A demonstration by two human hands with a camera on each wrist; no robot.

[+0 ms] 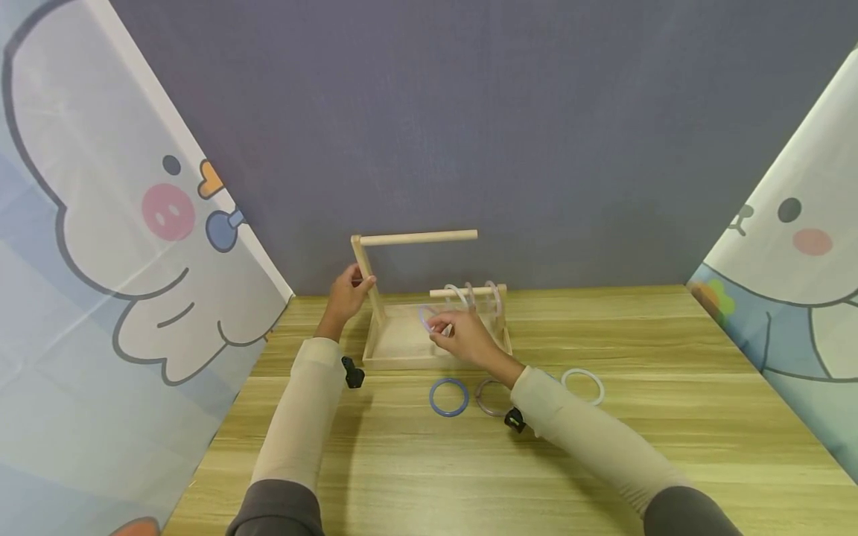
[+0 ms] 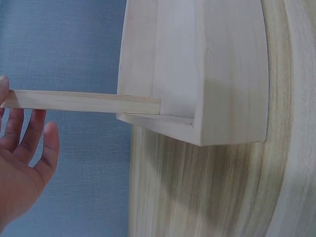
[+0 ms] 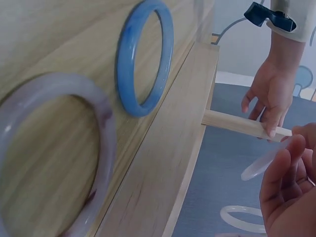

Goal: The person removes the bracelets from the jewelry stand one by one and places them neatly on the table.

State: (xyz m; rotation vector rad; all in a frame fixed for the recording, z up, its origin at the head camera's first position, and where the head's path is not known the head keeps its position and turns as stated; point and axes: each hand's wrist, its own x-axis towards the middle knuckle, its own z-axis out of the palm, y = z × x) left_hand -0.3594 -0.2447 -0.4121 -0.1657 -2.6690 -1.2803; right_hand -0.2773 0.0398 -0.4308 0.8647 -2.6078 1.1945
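Lying closest on the wooden table [image 1: 402, 476], here's a blue ring [image 3: 126, 64] just beside a mauve ring [image 3: 107, 128], with a white ring [image 1: 582, 371] off to their right, near the right sleeve. Past them sits the tray [image 1: 409, 363], base of a pale wooden stand, and over it the right hand [image 1: 462, 336], thumb and fingertips pinching a pale lilac ring [image 3: 254, 170]. That's the piece to watch! It's up above the tray, to the left of those fingertips, and in the head view it shows just below the free tip of the low bar [image 1: 440, 293]; how much depth lies between ring and tip, I can't tell. Now the lines: that bar runs side to side, free end pointing left, and the ring shows narrow, so I'd judge its opening faces mostly sideways, roughly along the bar. The right hand is clearly the nearer one to that tip. Over on the left, the left hand [image 1: 348, 294] grips the upright post [image 1: 367, 275], thumb one side, fingers the other. Farther back, three hanging rings [image 1: 497, 299] sit around the low bar, while the tall bar [image 1: 418, 237] stretches rightward overhead, bare, against the grey backdrop [image 1: 429, 149].
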